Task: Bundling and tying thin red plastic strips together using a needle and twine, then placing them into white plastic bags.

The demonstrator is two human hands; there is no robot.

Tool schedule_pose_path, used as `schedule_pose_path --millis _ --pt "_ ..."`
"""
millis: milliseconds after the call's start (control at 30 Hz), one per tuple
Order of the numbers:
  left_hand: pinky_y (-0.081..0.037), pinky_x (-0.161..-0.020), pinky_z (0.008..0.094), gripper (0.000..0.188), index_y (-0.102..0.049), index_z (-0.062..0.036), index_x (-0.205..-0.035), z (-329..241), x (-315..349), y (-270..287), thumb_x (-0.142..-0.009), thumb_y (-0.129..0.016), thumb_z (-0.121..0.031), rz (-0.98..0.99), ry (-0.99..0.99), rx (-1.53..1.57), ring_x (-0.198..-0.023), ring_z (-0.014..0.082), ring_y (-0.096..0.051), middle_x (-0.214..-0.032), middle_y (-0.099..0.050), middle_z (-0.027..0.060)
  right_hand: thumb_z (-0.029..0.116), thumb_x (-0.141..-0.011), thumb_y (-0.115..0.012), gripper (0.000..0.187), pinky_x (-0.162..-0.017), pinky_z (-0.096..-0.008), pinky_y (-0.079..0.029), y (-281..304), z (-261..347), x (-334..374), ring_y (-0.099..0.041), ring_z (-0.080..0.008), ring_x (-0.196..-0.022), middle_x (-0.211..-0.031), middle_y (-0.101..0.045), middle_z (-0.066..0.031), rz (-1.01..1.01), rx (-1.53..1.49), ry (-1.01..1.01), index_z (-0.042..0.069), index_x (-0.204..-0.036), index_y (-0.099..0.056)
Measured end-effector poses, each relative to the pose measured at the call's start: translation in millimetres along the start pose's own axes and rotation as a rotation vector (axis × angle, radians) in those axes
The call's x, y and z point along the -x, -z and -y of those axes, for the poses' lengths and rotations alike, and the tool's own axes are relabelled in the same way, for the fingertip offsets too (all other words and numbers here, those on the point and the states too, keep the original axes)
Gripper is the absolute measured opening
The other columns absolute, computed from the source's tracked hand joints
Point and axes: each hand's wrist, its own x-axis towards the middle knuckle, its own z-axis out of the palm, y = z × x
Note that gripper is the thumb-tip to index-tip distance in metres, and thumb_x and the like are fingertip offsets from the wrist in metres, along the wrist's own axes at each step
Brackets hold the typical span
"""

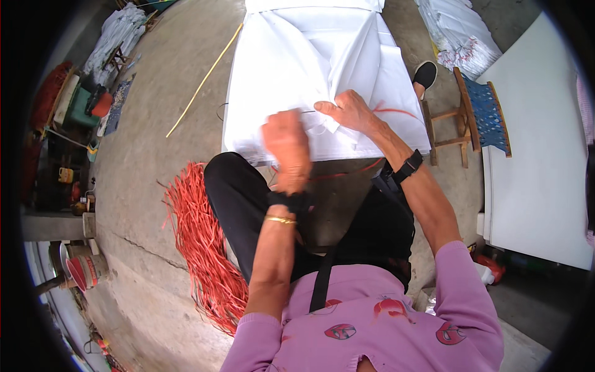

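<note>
Pinching fold in white woven plastic sack stack w/ your right hand; left hand blurred, grip unclear, poss. on thin red strap. Looks like tying step; next needs strap tension.

Left hand motion-blurred; fingers and grip cannot be made out. Right hand has fingertips tucked under a fold of the white sheet (what they pinch is hidden). Sheet's far end cut off by the top edge. Red cord passes under the sheet; its course there unseen. Stool partly covered by blue cloth.
</note>
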Motion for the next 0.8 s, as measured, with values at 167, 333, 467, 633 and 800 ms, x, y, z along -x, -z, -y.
schedule_pose_path --millis 167,333,467,633,800 --pt "-0.036 -0.060 0.0354 0.013 -0.055 -0.0075 -0.079 -34 7 -20 -0.068 -0.058 -0.002 0.060 0.017 0.187 -0.068 0.0236 -0.048 -0.070 -0.048 0.0056 0.046 -0.080 -0.059 0.060 -0.042 -0.0347 -0.033 -11 -2 2 -0.032 -0.0120 -0.045 -0.043 -0.038 -0.0030 -0.081 -0.711 -0.218 -0.004 -0.049 -0.048" --pt "-0.039 -0.064 0.0371 0.015 -0.057 -0.0088 -0.081 -5 16 -8 -0.068 -0.060 -0.003 0.126 0.156 -0.031 -0.076 0.0252 -0.054 -0.076 -0.055 0.0060 0.039 -0.078 -0.063 0.055 -0.042 -0.0323 -0.037 8 12 -2 -0.041 -0.0125 -0.042 -0.041 -0.041 -0.0049 -0.061 -0.480 -0.085 -0.004 -0.048 -0.049" --pt "-0.043 -0.063 0.0410 0.017 -0.057 -0.0079 -0.082 21 8 -7 -0.067 -0.060 0.000 0.157 0.300 -0.048 -0.073 0.0295 -0.056 -0.077 -0.058 0.0083 0.041 -0.079 -0.061 0.056 -0.043 -0.0358 -0.039 28 17 -6 -0.047 -0.0203 -0.038 -0.040 -0.045 -0.0111 -0.003 -0.140 -0.099 -0.005 -0.048 -0.051" --pt "-0.044 -0.061 0.0409 0.013 -0.056 -0.0053 -0.080 19 10 -11 -0.068 -0.059 0.000 0.149 0.393 -0.014 -0.067 0.0312 -0.056 -0.072 -0.058 0.0116 0.041 -0.080 -0.060 0.054 -0.040 -0.0366 -0.035 20 4 -6 -0.044 -0.0245 -0.036 -0.039 -0.044 -0.0140 0.032 0.202 0.174 -0.001 -0.047 -0.053" --pt "-0.048 -0.064 0.0379 0.023 -0.061 -0.0015 -0.085 -24 12 -20 -0.067 -0.050 0.008 0.108 0.285 0.301 -0.068 0.0324 -0.058 -0.074 -0.061 0.0157 0.046 -0.083 -0.056 0.051 -0.039 -0.0397 -0.034 -1 2 -3 -0.043 -0.0226 -0.038 -0.044 -0.046 -0.0147 -0.062 -0.257 0.345 0.003 -0.056 -0.058"
